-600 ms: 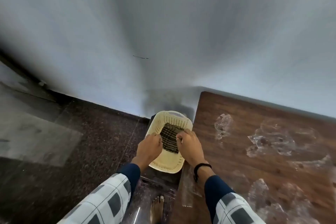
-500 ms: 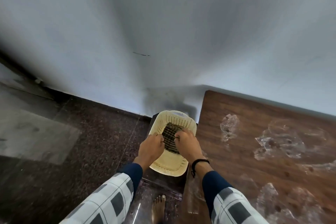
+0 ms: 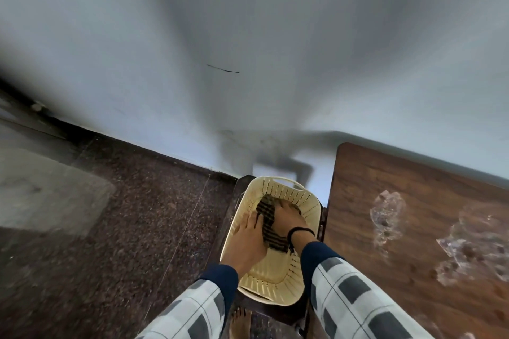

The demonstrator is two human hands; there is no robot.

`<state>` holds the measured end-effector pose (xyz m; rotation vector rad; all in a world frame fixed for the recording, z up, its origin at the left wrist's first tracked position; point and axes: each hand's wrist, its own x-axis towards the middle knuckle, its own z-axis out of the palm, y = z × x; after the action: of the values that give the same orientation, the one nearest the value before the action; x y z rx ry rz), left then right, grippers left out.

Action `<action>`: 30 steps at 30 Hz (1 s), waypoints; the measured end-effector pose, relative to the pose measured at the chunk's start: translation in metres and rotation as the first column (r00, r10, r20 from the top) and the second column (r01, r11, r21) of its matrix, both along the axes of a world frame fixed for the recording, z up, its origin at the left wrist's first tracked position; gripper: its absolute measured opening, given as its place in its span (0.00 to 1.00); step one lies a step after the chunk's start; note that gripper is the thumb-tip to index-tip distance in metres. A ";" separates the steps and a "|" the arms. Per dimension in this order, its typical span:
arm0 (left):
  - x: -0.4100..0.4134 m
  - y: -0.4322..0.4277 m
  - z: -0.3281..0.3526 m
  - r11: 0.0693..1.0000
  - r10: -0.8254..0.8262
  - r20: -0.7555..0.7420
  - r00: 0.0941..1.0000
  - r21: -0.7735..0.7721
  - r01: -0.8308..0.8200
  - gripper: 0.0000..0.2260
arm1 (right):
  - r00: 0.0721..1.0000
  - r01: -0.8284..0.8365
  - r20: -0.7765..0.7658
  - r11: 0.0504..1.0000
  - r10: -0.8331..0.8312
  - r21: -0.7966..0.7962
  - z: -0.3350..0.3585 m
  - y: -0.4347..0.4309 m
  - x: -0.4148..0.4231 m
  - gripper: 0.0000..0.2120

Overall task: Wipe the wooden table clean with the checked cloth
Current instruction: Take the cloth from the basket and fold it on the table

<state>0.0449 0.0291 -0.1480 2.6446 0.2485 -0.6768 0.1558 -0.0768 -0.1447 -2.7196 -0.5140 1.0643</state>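
Observation:
The checked cloth (image 3: 269,224), dark with pale stripes, lies bunched inside a cream perforated basket (image 3: 275,279) just left of the wooden table (image 3: 413,195). Both my hands are down in the basket. My left hand (image 3: 248,239) holds the cloth's left edge. My right hand (image 3: 286,219), with a black band on its wrist, lies over the cloth, its fingers curled on the far end. Wet, glistening patches (image 3: 388,215) spread over the table top.
The basket sits on a dark stand (image 3: 228,217) between the table's left edge and the speckled dark floor (image 3: 124,228). A pale wall (image 3: 248,63) rises close behind. My bare foot (image 3: 241,322) shows below the stand.
Both hands have pushed deeper into the basket, still on the cloth. The view has swung left, so less of the table shows.

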 end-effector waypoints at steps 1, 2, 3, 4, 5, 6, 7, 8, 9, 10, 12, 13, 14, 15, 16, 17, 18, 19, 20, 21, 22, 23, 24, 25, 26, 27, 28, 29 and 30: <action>-0.001 -0.001 -0.004 1.000 0.002 -0.026 1.000 0.003 -0.002 0.34 | 1.000 -0.005 -0.005 1.000 0.005 -0.009 -0.006 -0.001 0.002 0.29; -0.002 -0.002 -0.009 1.000 0.018 -0.038 0.999 -0.004 -0.018 0.35 | 1.000 -0.008 -0.005 1.000 0.007 -0.019 -0.013 -0.001 0.004 0.30; -0.003 -0.003 -0.014 0.999 0.035 -0.056 0.998 -0.010 -0.035 0.35 | 1.000 -0.009 -0.002 0.999 0.009 -0.034 -0.019 -0.001 0.004 0.31; -0.003 -0.002 -0.018 0.999 0.047 -0.071 0.996 -0.014 -0.049 0.36 | 1.000 -0.009 0.000 0.999 0.009 -0.052 -0.024 -0.001 0.004 0.31; -0.003 -0.002 -0.020 0.998 0.061 -0.089 0.994 -0.018 -0.063 0.36 | 1.000 -0.002 0.005 0.998 0.002 -0.068 -0.027 0.000 0.004 0.32; -0.003 -0.002 -0.024 0.998 0.064 -0.102 0.993 -0.019 -0.067 0.37 | 1.000 0.013 0.018 0.997 -0.011 -0.078 -0.029 0.001 0.003 0.32; -0.002 -0.001 -0.025 0.997 0.075 -0.110 0.991 -0.025 -0.079 0.37 | 0.999 0.033 0.038 0.996 -0.030 -0.085 -0.030 0.004 0.002 0.30; -0.002 -0.001 -0.026 0.996 0.078 -0.123 0.989 -0.031 -0.082 0.37 | 0.997 0.056 0.059 0.994 -0.051 -0.089 -0.030 0.008 0.002 0.28; -0.001 0.000 -0.027 0.995 0.085 -0.131 0.988 -0.041 -0.091 0.37 | 0.994 0.081 0.081 0.992 -0.074 -0.093 -0.030 0.012 0.001 0.25; 0.000 0.001 -0.028 0.994 0.093 -0.132 0.987 -0.048 -0.100 0.36 | 0.990 0.106 0.099 0.990 -0.096 -0.098 -0.030 0.016 0.000 0.23; 0.003 0.002 -0.029 0.990 0.113 -0.134 0.985 -0.072 -0.123 0.36 | 0.984 0.146 0.119 0.983 -0.132 -0.112 -0.031 0.021 -0.003 0.20; 0.004 0.003 -0.029 0.987 0.122 -0.137 0.983 -0.085 -0.134 0.36 | 0.982 0.157 0.127 0.980 -0.141 -0.121 -0.033 0.022 -0.004 0.20; 0.005 0.003 -0.031 0.986 0.126 -0.142 0.982 -0.094 -0.140 0.36 | 0.979 0.164 0.140 0.978 -0.146 -0.132 -0.035 0.022 -0.005 0.20; 0.006 0.003 -0.032 0.985 0.126 -0.144 0.981 -0.102 -0.142 0.36 | 0.977 0.170 0.152 0.976 -0.149 -0.138 -0.036 0.021 -0.005 0.19; 0.007 0.003 -0.031 0.984 0.124 -0.150 0.981 -0.108 -0.141 0.36 | 0.976 0.171 0.157 0.975 -0.148 -0.143 -0.038 0.021 -0.006 0.19; 0.007 0.003 -0.031 0.983 0.127 -0.151 0.980 -0.114 -0.144 0.36 | 0.978 0.168 0.152 0.975 -0.146 -0.144 -0.038 0.020 -0.007 0.19; 0.007 0.003 -0.031 0.981 0.138 -0.146 0.980 -0.120 -0.156 0.36 | 0.980 0.159 0.139 0.977 -0.139 -0.141 -0.038 0.020 -0.008 0.19; 0.006 0.002 -0.031 0.978 0.153 -0.133 0.979 -0.124 -0.170 0.36 | 0.983 0.147 0.131 0.979 -0.130 -0.138 -0.037 0.019 -0.009 0.19; 0.006 0.003 -0.030 0.975 0.165 -0.117 0.979 -0.128 -0.179 0.35 | 0.984 0.137 0.132 0.981 -0.120 -0.135 -0.035 0.020 -0.010 0.19; 0.005 0.003 -0.030 0.973 0.176 -0.098 0.980 -0.136 -0.188 0.35 | 0.984 0.133 0.138 0.983 -0.114 -0.130 -0.033 0.020 -0.011 0.19; 0.004 0.002 -0.029 0.970 0.184 -0.076 0.980 -0.150 -0.194 0.35 | 0.981 0.141 0.152 0.984 -0.123 -0.111 -0.030 0.020 -0.012 0.19; 0.003 0.000 -0.025 0.962 0.205 -0.057 0.977 -0.171 -0.212 0.35 | 0.975 0.159 0.167 0.984 -0.145 -0.078 -0.027 0.020 -0.013 0.20; 0.002 -0.001 -0.021 0.950 0.237 -0.041 0.971 -0.202 -0.240 0.36 | 0.969 0.185 0.175 0.982 -0.176 -0.034 -0.022 0.021 -0.015 0.21; 0.003 -0.003 -0.014 0.936 0.261 -0.028 0.965 -0.236 -0.260 0.36 | 0.961 0.213 0.178 0.977 -0.211 0.010 -0.015 0.020 -0.016 0.21; 0.004 -0.004 -0.009 0.924 0.280 -0.014 0.960 -0.268 -0.273 0.37 | 0.958 0.237 0.154 0.971 -0.241 0.040 -0.006 0.019 -0.016 0.20; 0.005 -0.004 -0.006 0.913 0.295 -0.011 0.955 -0.290 -0.286 0.38 | 0.959 0.254 0.117 0.965 -0.259 0.062 0.001 0.021 -0.016 0.17; 0.006 -0.005 0.001 0.906 0.307 0.008 0.952 -0.310 -0.290 0.38 | 0.957 0.269 0.085 0.959 -0.276 0.085 0.012 0.022 -0.015 0.14; 0.008 -0.006 0.013 0.902 0.306 0.035 0.951 -0.331 -0.278 0.38 | 0.953 0.288 0.069 0.951 -0.297 0.116 0.026 0.019 -0.015 0.10; 0.010 -0.007 0.026 0.883 0.320 0.062 0.946 -0.381 -0.274 0.37 | 0.943 0.315 0.058 0.935 -0.328 0.161 0.042 0.014 -0.016 0.08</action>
<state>0.0544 0.0220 -0.1219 2.2133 0.4361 -0.4082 0.1396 -0.0624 -0.1030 -2.6042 -0.1412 0.7959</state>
